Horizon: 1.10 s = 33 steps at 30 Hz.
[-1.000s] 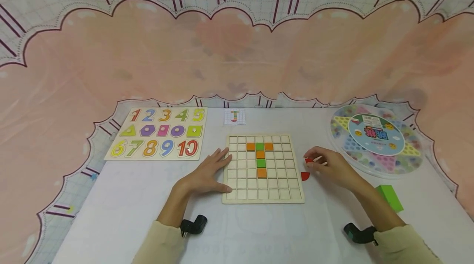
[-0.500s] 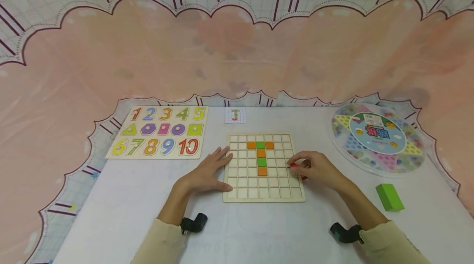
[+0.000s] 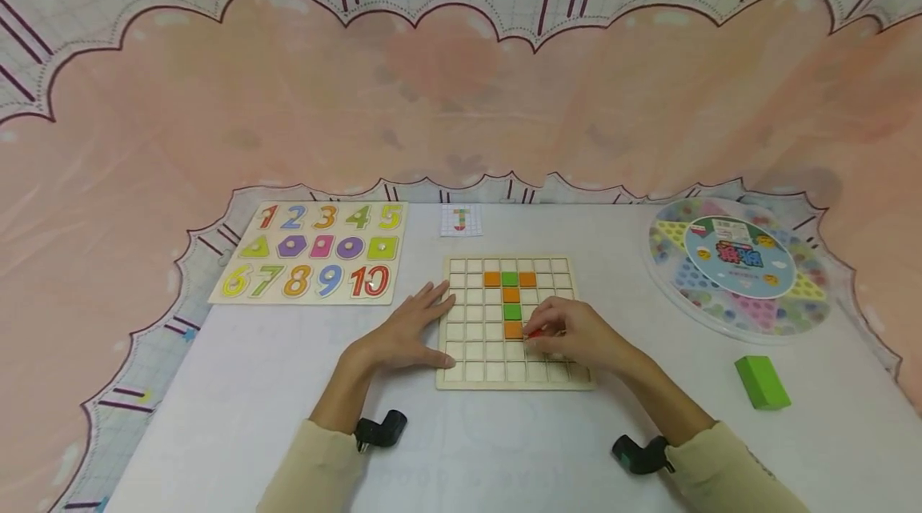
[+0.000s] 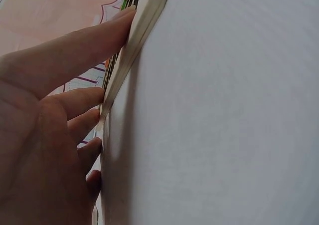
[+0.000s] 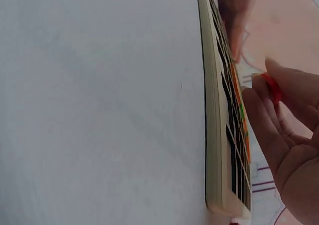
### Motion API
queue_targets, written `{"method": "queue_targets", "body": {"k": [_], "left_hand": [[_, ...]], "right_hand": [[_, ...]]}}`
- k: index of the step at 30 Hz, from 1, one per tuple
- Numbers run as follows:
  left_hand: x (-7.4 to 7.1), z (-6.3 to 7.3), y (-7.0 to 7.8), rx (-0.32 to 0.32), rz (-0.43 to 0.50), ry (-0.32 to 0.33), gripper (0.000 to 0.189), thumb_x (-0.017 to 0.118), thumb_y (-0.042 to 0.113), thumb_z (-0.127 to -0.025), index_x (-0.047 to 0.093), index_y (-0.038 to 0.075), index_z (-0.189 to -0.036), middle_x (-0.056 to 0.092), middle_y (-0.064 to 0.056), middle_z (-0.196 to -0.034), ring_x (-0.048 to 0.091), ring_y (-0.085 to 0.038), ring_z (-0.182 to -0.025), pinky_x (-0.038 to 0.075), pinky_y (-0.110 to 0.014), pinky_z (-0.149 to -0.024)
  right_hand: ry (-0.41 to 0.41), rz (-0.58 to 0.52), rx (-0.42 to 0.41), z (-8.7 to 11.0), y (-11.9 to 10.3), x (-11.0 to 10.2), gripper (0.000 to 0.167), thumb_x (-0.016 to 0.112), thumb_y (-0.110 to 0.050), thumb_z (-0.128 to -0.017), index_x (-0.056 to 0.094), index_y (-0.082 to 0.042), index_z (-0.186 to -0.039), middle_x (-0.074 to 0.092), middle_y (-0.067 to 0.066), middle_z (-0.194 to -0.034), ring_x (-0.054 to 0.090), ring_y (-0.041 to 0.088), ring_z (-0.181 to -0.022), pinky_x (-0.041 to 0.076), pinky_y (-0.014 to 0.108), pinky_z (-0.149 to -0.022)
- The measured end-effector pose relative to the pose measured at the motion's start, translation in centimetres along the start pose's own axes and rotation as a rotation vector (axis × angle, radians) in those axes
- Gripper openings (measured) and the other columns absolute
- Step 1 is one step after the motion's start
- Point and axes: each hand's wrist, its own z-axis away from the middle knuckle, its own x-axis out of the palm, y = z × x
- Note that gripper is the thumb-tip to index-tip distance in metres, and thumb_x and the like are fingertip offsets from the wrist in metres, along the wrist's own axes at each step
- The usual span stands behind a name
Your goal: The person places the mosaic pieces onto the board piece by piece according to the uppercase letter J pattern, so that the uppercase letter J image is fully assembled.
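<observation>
A wooden grid board (image 3: 475,371) lies on the white table, with orange tiles (image 3: 513,330) and green tiles (image 3: 512,311) set in its cells as a top row and a column below. My left hand (image 3: 403,334) rests at the board's left edge, fingers spread and thumb on the rim (image 4: 144,25). Over the middle of the board, my right hand (image 3: 579,334) pinches a small red piece (image 5: 273,88) between thumb and fingers, close beside the lowest orange tile. A sliver of another red piece (image 5: 234,224) shows at the bottom of the right wrist view.
Behind the board lies a small card (image 3: 461,220) with a coloured J pattern on a grid. A number-and-shape puzzle board (image 3: 338,253) is at back left. At right are a round game box (image 3: 738,265) and a green block (image 3: 762,382).
My right hand has carried the red piece leftward from beside the board to over its middle. The left hand has stayed at the left edge.
</observation>
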Motion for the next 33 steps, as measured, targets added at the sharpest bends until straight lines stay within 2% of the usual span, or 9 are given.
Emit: {"method": "queue_targets", "body": {"k": [5,9,12,18,26,33], "left_hand": [[0.1,0.0,-0.1,-0.003,-0.003,-0.001,0.100,0.084,0.036,-0.079,0.033,0.009,-0.160,0.012,-0.007,-0.175,0.002,-0.033,-0.163,0.006,-0.054,-0.134],[0.1,0.0,-0.1,-0.001,-0.002,-0.001,0.100,0.085,0.036,-0.079,0.033,0.008,-0.160,0.012,-0.008,-0.175,0.003,-0.034,-0.163,0.007,-0.056,-0.133],[0.1,0.0,-0.1,-0.005,0.001,-0.001,0.100,0.085,0.036,-0.079,0.033,0.009,-0.160,0.012,-0.007,-0.175,0.002,-0.033,-0.163,0.006,-0.055,-0.134],[0.0,0.1,0.1,-0.009,0.009,-0.002,0.100,0.085,0.036,-0.079,0.033,0.009,-0.160,0.011,-0.006,-0.175,0.001,-0.032,-0.163,0.005,-0.054,-0.134],[0.1,0.0,0.0,-0.005,0.006,-0.003,0.100,0.085,0.037,-0.079,0.033,0.008,-0.160,0.011,-0.006,-0.175,0.002,-0.032,-0.163,0.005,-0.054,-0.134],[0.0,0.0,0.1,-0.007,0.005,-0.004,0.100,0.084,0.036,-0.079,0.033,0.008,-0.160,0.012,-0.007,-0.175,0.002,-0.033,-0.163,0.005,-0.055,-0.134]], "right_hand": [[-0.015,0.000,0.008,-0.3,-0.4,0.6,0.022,0.084,-0.019,-0.084,0.081,-0.012,-0.104,0.067,0.005,-0.109,0.058,0.018,-0.098,0.050,0.017,-0.079],[-0.049,-0.004,0.021,-0.3,-0.4,0.7,0.027,0.083,-0.018,-0.084,0.081,-0.012,-0.109,0.068,0.005,-0.110,0.057,0.019,-0.102,0.051,0.016,-0.080],[-0.052,0.001,0.000,-0.3,-0.3,0.8,0.026,0.083,-0.016,-0.084,0.080,-0.010,-0.109,0.072,0.005,-0.108,0.062,0.015,-0.093,0.055,0.015,-0.079],[-0.010,0.053,-0.042,-0.8,-0.5,1.4,0.018,0.087,-0.016,-0.079,0.080,-0.012,-0.096,0.074,0.003,-0.095,0.065,0.004,-0.072,0.058,0.018,-0.069],[-0.020,0.158,-0.047,-1.3,-0.9,2.0,0.011,0.084,-0.016,-0.081,0.082,-0.017,-0.092,0.075,-0.006,-0.093,0.064,0.007,-0.087,0.057,0.015,-0.078],[-0.004,0.214,-0.026,-1.5,-1.2,2.3,0.012,0.085,-0.017,-0.080,0.082,-0.020,-0.092,0.075,-0.010,-0.089,0.063,0.008,-0.086,0.057,0.016,-0.077]]}}
